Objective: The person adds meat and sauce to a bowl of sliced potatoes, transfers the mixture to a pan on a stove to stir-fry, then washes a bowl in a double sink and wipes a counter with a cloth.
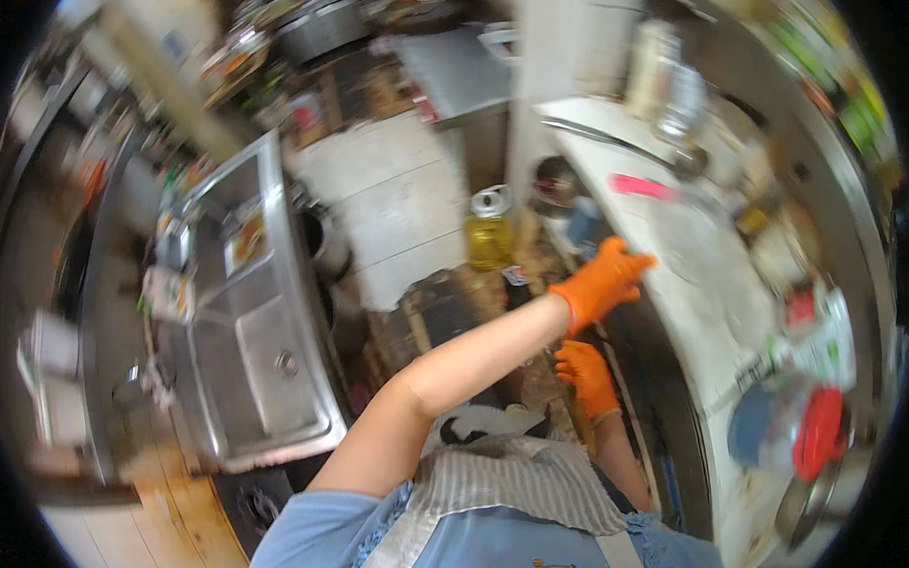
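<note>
Both hands wear orange rubber gloves. My left hand (603, 282) reaches out to the right, its fingertips at the edge of the white counter (669, 306); the fingers look partly bent, and blur hides whether anything is in them. Lower and nearer my body, my right hand (587, 377) hangs beside the counter's front with curled fingers, and I cannot tell whether it holds something. On the counter lie a pink-handled tool (642, 187) and a clear plastic bag or sheet (697, 253). A metal ladle (614, 137) rests further back. A jug of yellow oil (490, 234) stands beyond my left hand.
A stainless steel sink (277, 365) with two basins is at the left. Beyond it lies a white tiled floor (391, 181). A metal-topped table (458, 73) stands further off. A red-lidded container (818, 433) and a white packet (824, 346) sit at the right.
</note>
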### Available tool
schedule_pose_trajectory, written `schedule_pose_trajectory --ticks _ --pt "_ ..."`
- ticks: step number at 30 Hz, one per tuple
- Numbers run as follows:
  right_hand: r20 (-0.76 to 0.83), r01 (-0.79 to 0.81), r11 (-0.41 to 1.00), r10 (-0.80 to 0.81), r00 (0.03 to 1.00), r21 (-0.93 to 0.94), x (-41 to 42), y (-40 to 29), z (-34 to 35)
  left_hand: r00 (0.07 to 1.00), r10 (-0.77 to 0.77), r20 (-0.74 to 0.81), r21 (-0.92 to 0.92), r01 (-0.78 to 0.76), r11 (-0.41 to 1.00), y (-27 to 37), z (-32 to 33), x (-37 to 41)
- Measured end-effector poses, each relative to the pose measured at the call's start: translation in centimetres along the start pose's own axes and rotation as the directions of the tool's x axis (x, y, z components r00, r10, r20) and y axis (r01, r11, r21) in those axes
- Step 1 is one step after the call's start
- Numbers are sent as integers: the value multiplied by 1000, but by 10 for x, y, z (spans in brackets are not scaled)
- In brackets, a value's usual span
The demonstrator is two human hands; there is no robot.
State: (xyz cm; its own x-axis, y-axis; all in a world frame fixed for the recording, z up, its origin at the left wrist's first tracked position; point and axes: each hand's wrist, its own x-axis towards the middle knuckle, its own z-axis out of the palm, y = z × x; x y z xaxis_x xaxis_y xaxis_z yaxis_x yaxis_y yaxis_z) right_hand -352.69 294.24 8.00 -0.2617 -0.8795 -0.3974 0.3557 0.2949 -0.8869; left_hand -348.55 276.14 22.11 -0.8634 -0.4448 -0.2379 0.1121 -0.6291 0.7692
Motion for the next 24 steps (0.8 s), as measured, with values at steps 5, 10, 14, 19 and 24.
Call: schedule_pose_trajectory --ticks 5,10,14,19,24 --pt "-101 -157 982 146 984 -109 101 -21 85 975 109 -192 392 -25 919 27 -170 -146" --pt "219 -91 980 129 967 -175 204 -75 232 493 276 -825 197 -208 958 67 -283 -319" --pt "416 87 885 126 901 -458 248 -119 404 55 267 -962 152 -703 695 10 -345 -407" --pt "728 232 818 292 620 -526 343 -87 596 -341 -19 -940 302 -856 420 -74 -338 -467" --pt "896 568 701 260 360 -431 422 -30 818 -565 -381 -732 506 -825 252 -130 -292 -439"
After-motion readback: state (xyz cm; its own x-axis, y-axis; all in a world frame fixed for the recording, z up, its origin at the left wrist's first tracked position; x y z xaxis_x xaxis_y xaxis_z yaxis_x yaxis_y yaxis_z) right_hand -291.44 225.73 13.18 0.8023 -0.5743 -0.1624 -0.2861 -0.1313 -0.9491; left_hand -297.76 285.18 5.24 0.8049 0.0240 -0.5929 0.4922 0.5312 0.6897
